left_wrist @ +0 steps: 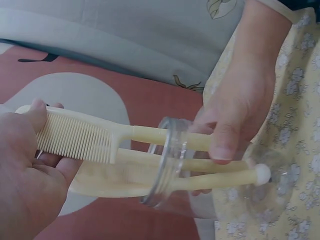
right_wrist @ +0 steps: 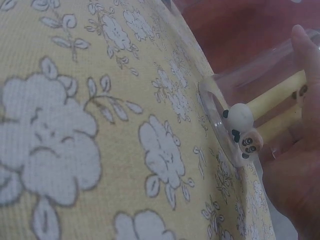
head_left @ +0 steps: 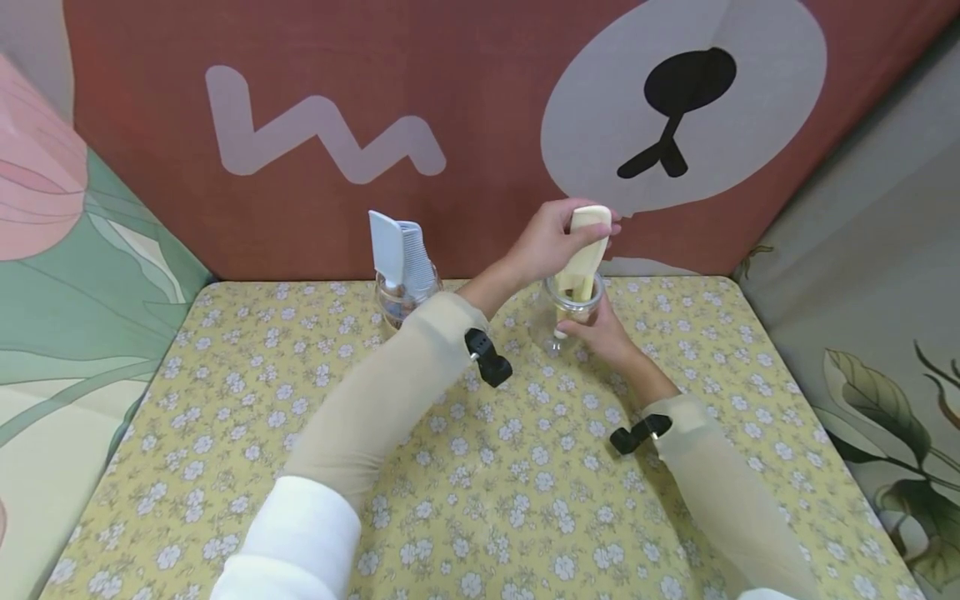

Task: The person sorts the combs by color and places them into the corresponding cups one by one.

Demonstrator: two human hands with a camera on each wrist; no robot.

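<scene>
My left hand [head_left: 551, 237] pinches the toothed head of a cream comb [left_wrist: 82, 137] between thumb and fingers. That comb's handle reaches down into a clear jar [head_left: 573, 307]. Another cream comb [left_wrist: 115, 185] stands in the jar beside it, close below the left fingers. Lower down, my right hand [head_left: 606, 333] grips the jar's side, thumb in front and fingers behind. Through the clear wall, the right wrist view shows a round white handle end [right_wrist: 240, 117] and a panda-faced one [right_wrist: 250, 142] near the jar's bottom. Whether the base touches the table, I cannot tell.
To the left, a second clear jar [head_left: 390, 312] holds light blue combs [head_left: 388, 250], near the table's back edge. A yellow flowered cloth [head_left: 480, 500] covers the table. Behind it hangs a reddish-brown printed curtain [head_left: 480, 192], with patterned cloth [head_left: 847, 275] at the right side.
</scene>
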